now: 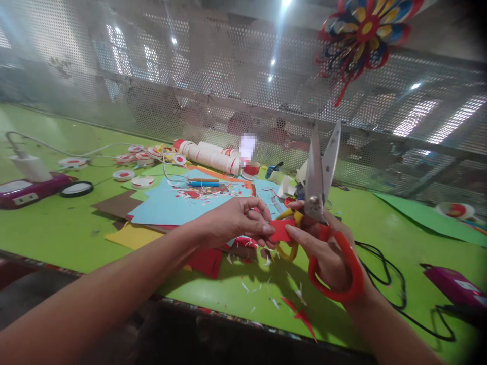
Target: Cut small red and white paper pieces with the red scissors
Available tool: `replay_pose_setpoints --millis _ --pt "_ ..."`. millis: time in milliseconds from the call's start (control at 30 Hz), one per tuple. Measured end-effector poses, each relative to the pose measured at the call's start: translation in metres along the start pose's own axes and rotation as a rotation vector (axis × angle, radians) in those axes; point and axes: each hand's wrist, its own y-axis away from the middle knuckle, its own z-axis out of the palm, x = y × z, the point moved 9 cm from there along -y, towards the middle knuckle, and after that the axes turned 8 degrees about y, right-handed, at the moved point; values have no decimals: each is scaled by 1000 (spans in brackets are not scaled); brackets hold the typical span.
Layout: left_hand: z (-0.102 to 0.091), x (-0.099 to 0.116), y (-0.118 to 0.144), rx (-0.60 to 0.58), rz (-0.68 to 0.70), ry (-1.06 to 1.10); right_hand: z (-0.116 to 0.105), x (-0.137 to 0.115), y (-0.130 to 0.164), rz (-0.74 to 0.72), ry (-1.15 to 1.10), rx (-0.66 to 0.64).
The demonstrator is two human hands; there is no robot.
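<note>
Between my two hands is a small piece of red paper [282,230]. The fingertips of my left hand [247,220] pinch its left edge. My right hand [327,248] grips its right edge with thumb and fingers. Hooked on that same hand are large scissors [314,195] with orange handles, blades pointing up and parted. Behind the paper, a yellow handle [291,251] shows in part on the table. Below lie white and red paper scraps [300,314].
Stacked coloured sheets [163,203] lie left of centre, with a blue pen [203,184] and snippets on top. Ribbon rolls [143,181], white tubes [209,157] and a purple power strip [38,188] stand behind. A black cable [391,274] curls at right. Perforated metal panels [213,76] rise at the back.
</note>
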Motion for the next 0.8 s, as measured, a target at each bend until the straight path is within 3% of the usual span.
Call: replay_pose_setpoints --millis 367,600,800 --pt "-4 1 0 142 23 6 4 14 -6 61 -33 -13" --pt "-13 11 1 224 121 -2 13 5 -4 -5 10 -18" --pt "-14 5 -1 187 87 64 13 0 -4 -24 85 1"
